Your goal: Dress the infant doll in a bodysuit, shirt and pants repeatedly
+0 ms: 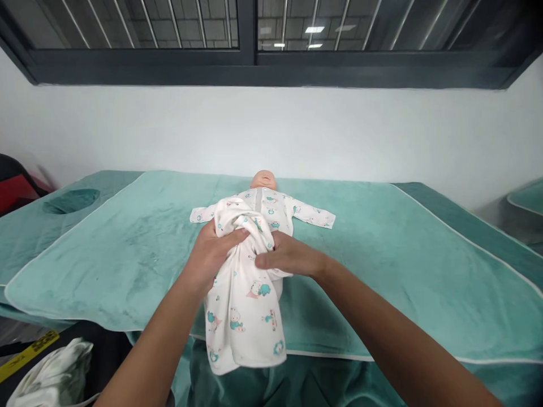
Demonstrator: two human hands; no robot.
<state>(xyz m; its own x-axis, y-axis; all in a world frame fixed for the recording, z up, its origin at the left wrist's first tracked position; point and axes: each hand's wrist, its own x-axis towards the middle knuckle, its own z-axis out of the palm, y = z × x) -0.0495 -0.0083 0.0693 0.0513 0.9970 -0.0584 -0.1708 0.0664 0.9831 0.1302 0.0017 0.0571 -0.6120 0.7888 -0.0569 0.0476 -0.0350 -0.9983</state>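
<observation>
Nearest, in the lower left corner of the frame, shows crumpled pale cloth (59, 373) beside a black item (108, 353) with a yellow strip (29, 356); further right along the bottom edge, shows dark green drape (314, 381) below the front edge of the bed (403, 254); from lower left and lower right, reaches towards the middle with bare forearms (382, 314).

Holds a white garment (246, 316) with both hands, just left of the frame's centre; grips its left side with the left hand (212, 251), closed on the cloth, thumb across the front; grips its right side with the right hand (292, 254), partly curled, thumb on the front, other fingers mostly hidden in the folds; bunches the upper part into twisted folds between the hands; lets the lower part hang towards the bottom of the frame, printed with small teal and pink figures.

Just beyond, at mid-frame, shows a doll (263, 180) lying on the bed, in a white top (271, 210) of similar print, sleeves spread left and right, partly hidden behind the garment; cannot tell whether touching it.

Around, shows the bed's pale green cover, with a round hole (72, 202) at left; at the left edge, a red and black thing (17, 189); farthest, white wall (271, 127) and, across the top, a dark-framed window (254, 68) with bars (175, 22) behind.
</observation>
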